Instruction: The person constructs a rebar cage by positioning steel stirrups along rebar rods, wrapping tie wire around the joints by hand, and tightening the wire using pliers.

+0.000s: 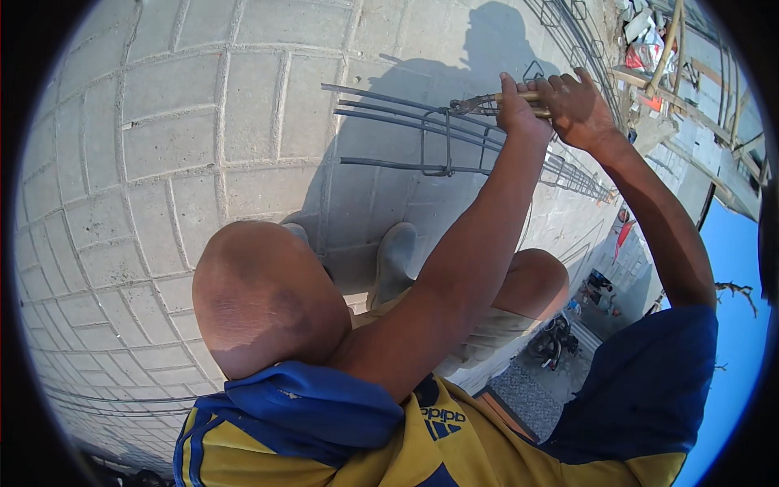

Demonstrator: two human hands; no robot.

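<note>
The left grip (519, 107) is closed round the handles of the pliers (467, 105), the right grip (573, 109) over their ends, probably for leverage. Left of both, the tool's head sits at a wire hoop (449, 144) around steel bars (381, 119).

It was an outdoor building site. Open sky (734, 268) showed at the right, and strong sunlight threw a crisp shadow (495, 36) across the block paving (170, 138). A rebar cage (381, 163) stretched over it, with more cages (574, 40) farther off, and poles (666, 49) and scraps (641, 26) beyond.
</note>
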